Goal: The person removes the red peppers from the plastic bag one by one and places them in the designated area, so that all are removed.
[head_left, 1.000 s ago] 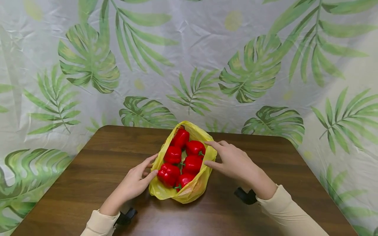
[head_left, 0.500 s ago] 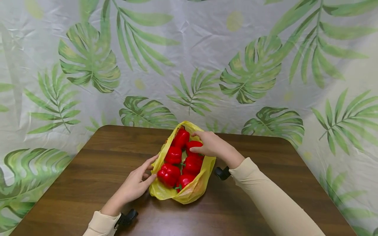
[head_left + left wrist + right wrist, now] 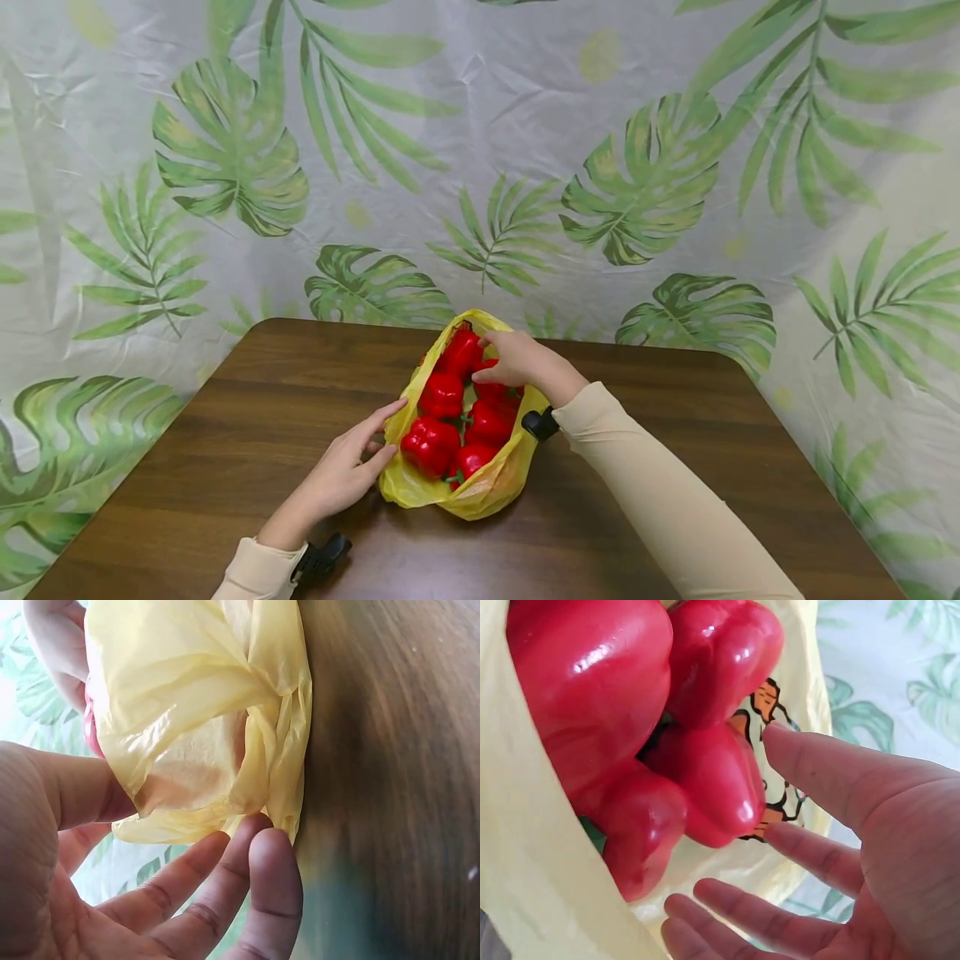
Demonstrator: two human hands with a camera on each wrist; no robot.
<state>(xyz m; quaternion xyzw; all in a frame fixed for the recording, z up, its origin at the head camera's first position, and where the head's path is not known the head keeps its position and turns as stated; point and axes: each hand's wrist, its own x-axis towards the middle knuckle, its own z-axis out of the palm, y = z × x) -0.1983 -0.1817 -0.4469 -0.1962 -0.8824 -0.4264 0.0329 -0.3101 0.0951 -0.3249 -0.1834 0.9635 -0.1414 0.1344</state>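
Note:
A yellow plastic bag (image 3: 487,500) with its mouth wide stands on the wooden table, holding several red bell peppers (image 3: 430,446). My left hand (image 3: 345,467) is at the bag's left side. In the left wrist view the thumb (image 3: 90,787) reaches behind the film at the rim, while the other fingers (image 3: 274,862) extend along the outside, a gap between them and the thumb. My right hand (image 3: 521,362) reaches into the far right of the mouth, over a pepper. The right wrist view shows its fingers (image 3: 802,855) spread, apart from the nearest pepper (image 3: 712,787).
The brown table (image 3: 300,375) extends around the bag. A leaf-patterned sheet (image 3: 480,125) hangs behind its far edge. Black cameras are strapped at the left wrist (image 3: 322,557) and right wrist (image 3: 540,423).
My right hand has moved left from outside the bag's right rim to over the peppers inside the mouth. The left hand and the bag have barely shifted.

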